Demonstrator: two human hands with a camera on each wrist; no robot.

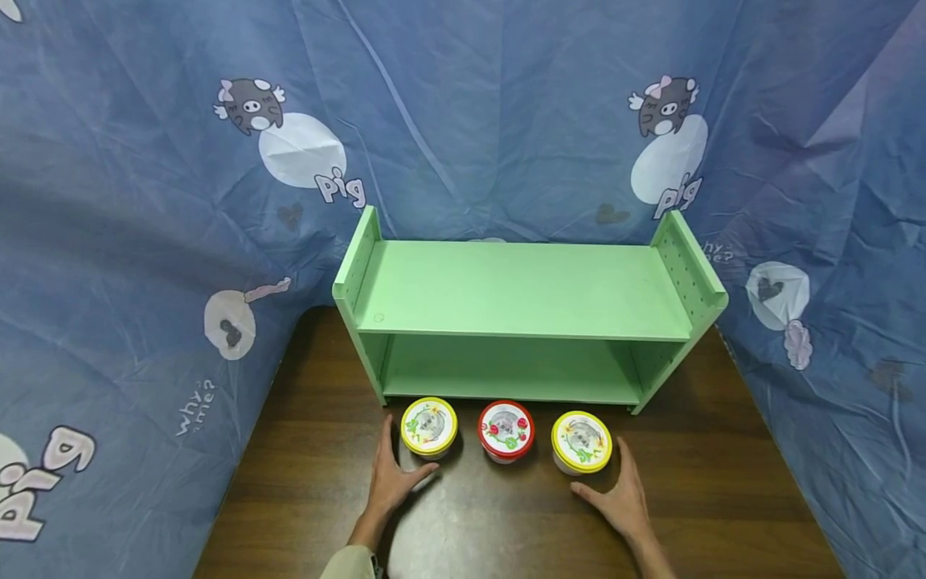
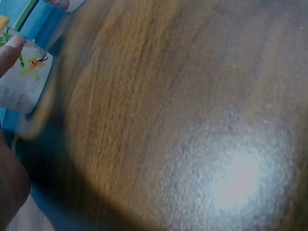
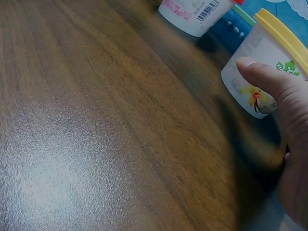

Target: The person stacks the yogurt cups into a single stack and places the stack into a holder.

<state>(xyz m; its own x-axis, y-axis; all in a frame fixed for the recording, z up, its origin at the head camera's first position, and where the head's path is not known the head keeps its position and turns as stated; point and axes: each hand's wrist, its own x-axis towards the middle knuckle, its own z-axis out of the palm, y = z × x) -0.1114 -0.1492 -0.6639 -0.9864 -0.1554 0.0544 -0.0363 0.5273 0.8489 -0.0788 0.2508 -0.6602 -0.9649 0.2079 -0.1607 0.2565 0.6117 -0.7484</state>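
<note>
Three lidded tubs stand in a row before the green shelf. The left tub has a yellow lid, the middle tub a red one, the right tub a yellow one. My left hand is spread around the near left side of the left tub, thumb and fingers apart. My right hand is spread likewise at the near right side of the right tub. In the right wrist view the thumb lies before that tub; contact cannot be told. The left wrist view shows a thumb before the left tub.
A green two-level shelf stands at the back of the brown wooden table. Its side panels rise above the upper board. A blue patterned cloth hangs behind and along both sides.
</note>
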